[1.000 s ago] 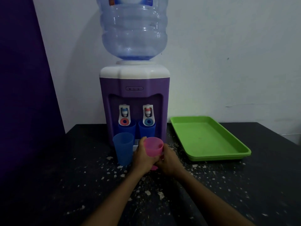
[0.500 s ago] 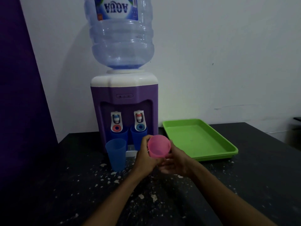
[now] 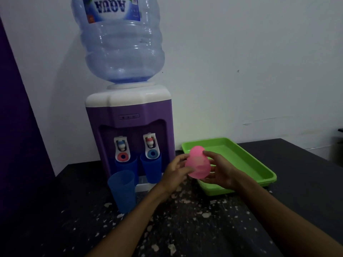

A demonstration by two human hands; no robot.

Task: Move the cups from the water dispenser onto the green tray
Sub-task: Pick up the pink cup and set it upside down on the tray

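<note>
A pink cup is held in the air between both hands, turned so its base points up and away. My left hand grips its left side and my right hand its right side, just over the near left corner of the green tray. The purple water dispenser stands to the left. Two blue cups sit under its taps, one on the left and one on the right. A third blue cup stands upright on the table in front of the dispenser.
A large clear water bottle sits on top of the dispenser. The dark table is speckled with pale flecks. A purple panel borders the left side and a white wall is behind.
Both hands lifted the pink cup off the table, carried it right toward the tray and tipped it over so its base faces up.
</note>
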